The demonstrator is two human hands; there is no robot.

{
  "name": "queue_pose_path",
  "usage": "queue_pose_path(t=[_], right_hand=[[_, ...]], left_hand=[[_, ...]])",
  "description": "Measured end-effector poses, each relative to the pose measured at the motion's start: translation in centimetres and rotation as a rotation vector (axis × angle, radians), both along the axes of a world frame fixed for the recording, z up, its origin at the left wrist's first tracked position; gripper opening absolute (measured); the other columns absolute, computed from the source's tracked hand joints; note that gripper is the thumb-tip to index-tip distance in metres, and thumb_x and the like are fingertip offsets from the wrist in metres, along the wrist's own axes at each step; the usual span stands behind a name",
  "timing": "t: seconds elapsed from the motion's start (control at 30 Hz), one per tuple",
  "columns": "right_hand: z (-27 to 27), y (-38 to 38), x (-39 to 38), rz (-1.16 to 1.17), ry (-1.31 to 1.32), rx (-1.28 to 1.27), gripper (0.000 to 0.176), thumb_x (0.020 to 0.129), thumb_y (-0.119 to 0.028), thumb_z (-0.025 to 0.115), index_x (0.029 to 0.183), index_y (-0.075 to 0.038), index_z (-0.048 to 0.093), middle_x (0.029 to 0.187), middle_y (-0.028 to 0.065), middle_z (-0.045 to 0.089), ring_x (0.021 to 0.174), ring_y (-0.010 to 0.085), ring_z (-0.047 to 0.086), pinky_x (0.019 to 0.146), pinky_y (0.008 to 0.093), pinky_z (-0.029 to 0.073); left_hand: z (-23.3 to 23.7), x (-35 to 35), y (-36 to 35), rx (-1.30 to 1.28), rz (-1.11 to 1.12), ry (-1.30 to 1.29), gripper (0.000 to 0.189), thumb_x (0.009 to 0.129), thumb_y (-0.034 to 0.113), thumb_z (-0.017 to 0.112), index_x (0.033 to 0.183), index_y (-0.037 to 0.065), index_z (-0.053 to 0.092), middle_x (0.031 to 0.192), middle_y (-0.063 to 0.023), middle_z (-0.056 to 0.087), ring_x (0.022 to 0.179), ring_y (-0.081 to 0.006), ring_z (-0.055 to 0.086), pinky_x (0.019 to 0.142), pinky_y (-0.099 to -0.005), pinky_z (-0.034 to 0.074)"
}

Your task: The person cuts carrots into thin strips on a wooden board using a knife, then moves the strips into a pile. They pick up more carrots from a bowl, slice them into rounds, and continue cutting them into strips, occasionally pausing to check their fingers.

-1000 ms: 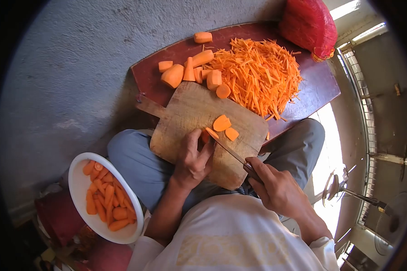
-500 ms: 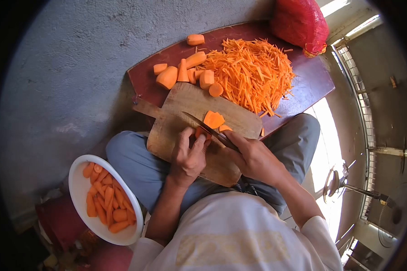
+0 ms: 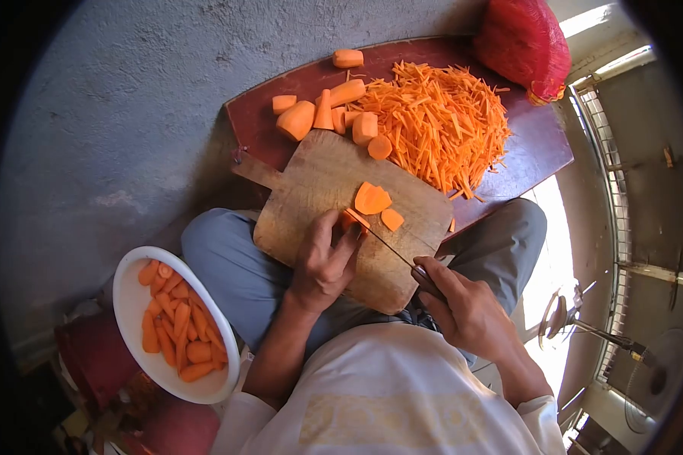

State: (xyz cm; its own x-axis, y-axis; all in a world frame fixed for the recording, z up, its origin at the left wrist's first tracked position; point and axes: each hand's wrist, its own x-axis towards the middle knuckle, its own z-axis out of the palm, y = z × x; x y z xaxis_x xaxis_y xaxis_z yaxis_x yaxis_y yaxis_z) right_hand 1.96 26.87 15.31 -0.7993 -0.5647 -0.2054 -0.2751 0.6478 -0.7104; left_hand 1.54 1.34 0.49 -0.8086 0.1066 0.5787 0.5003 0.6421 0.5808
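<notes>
My left hand (image 3: 328,262) is closed around a carrot piece (image 3: 354,220) on the wooden cutting board (image 3: 311,182). In my right hand (image 3: 467,307) is the handle of a knife (image 3: 391,248), its thin blade edge-on with the tip end at the held carrot. Just beyond lie overlapping carrot slices (image 3: 372,199) and one separate slice (image 3: 392,220). The board rests across my lap, its far end against the red table. Behind it are several peeled carrot chunks (image 3: 296,120) and a large heap of carrot sticks (image 3: 448,125).
A white basin (image 3: 121,303) of peeled carrots stands at my left. The dark red table (image 3: 250,121) meets a rough grey wall (image 3: 129,98). A red mesh sack (image 3: 522,45) sits at the table's far right. A fan (image 3: 561,315) is on the right.
My right hand has drawn the knife back toward the right and nearer my body. A slice formerly partly hidden by the blade now shows fully. The whole view has shifted slightly.
</notes>
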Motion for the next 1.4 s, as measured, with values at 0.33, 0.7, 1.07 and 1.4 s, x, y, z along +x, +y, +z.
queue_pose_path(t=[0.33,0.7,1.07,1.4], right_hand=[[-3.2,-3.0,-2.5,0.022,0.018,-0.05,0.048,0.106,-0.015,0.069,0.148,0.001,0.052,0.104,0.0285,0.074,0.089,0.05,0.074,0.078,0.0556,0.059],[-2.8,-2.3,-3.1,-0.056,-0.056,-0.109,0.044,0.107,-0.013,0.068,0.147,0.001,0.058,0.107,0.0275,0.075,0.097,0.0481,0.074,0.081,0.0515,0.057],[-0.1,-0.9,-0.2,-0.008,-0.054,-0.003,0.048,0.108,-0.015,0.067,0.152,-0.002,0.051,0.117,0.0246,0.074,0.094,0.0472,0.076,0.076,0.0533,0.062],[-3.4,-3.5,-2.7,0.039,-0.005,-0.072,0.048,0.109,-0.018,0.066,0.15,0.0,0.049,0.105,0.0293,0.074,0.089,0.0504,0.073,0.075,0.0558,0.058]], left_hand=[[1.6,0.0,0.0,-0.036,-0.011,-0.05,0.04,0.086,-0.011,0.078,0.125,-0.006,0.072,0.121,-0.0255,0.064,0.101,-0.0415,0.069,0.085,-0.0479,0.06],[1.3,0.3,0.1,-0.046,0.048,-0.02,0.036,0.089,-0.011,0.076,0.124,-0.006,0.073,0.123,-0.0237,0.065,0.103,-0.0407,0.069,0.085,-0.0467,0.06],[0.6,0.5,-0.6,-0.055,-0.019,-0.012,0.049,0.082,-0.015,0.071,0.13,-0.007,0.072,0.127,-0.0257,0.065,0.108,-0.0426,0.07,0.09,-0.0475,0.061],[0.8,0.7,-1.0,-0.066,-0.047,-0.092,0.041,0.085,-0.013,0.071,0.125,-0.009,0.072,0.127,-0.0276,0.064,0.107,-0.0433,0.071,0.089,-0.0475,0.061]])
